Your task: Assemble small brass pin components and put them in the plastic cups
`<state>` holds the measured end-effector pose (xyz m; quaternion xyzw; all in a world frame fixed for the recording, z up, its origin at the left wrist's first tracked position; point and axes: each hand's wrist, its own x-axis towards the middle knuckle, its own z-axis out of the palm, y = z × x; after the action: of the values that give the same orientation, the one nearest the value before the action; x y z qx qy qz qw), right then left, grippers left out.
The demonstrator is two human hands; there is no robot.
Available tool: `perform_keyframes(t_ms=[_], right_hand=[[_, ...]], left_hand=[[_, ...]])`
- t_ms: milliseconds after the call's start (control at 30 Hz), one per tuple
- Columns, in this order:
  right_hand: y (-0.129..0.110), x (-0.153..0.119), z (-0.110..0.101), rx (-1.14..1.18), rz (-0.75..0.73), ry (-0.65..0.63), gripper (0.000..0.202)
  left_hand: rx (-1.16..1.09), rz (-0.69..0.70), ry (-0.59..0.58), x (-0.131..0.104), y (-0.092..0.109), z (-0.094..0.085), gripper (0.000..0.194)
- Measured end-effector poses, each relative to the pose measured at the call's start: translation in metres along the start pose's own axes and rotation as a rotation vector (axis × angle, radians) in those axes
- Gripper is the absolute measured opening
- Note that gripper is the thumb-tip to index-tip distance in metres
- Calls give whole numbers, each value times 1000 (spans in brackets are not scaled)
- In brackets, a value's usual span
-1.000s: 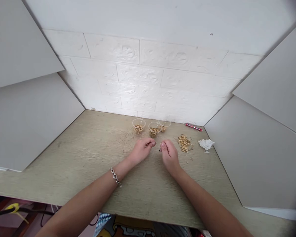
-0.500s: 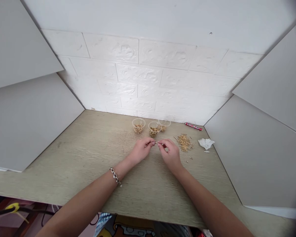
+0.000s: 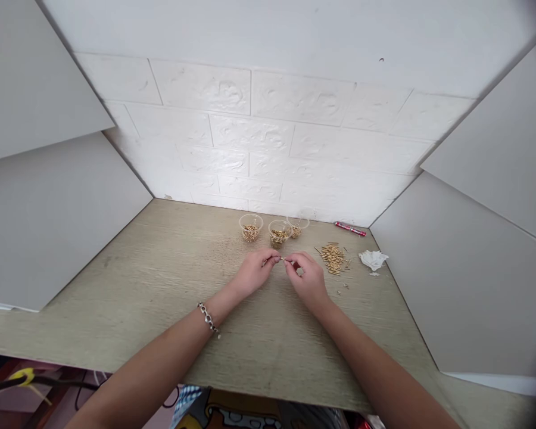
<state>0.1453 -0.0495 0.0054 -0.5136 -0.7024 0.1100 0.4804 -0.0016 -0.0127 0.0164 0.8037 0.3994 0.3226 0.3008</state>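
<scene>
Three clear cups, part-filled with small brass-coloured parts: apparently stock remaining. Left hand, right hand: fingers of both pinching tiny metal piece above surface, between hands; work on it seemingly unfinished. Pin pile, beside right hand: possibly finished pieces.

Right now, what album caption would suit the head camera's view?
Left hand and right hand pinch a tiny part near three cups and golden pins.
</scene>
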Motion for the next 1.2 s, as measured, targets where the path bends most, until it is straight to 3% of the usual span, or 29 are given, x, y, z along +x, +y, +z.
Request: perform_keyframes(t_ms=[967, 1200], right_hand=[[-6, 0, -1, 20, 22, 37, 7], [-6, 0, -1, 16, 11, 58, 7]], left_hand=[[-130, 14, -49, 0, -7, 3, 27], [-141, 4, 31, 0, -4, 2, 26]])
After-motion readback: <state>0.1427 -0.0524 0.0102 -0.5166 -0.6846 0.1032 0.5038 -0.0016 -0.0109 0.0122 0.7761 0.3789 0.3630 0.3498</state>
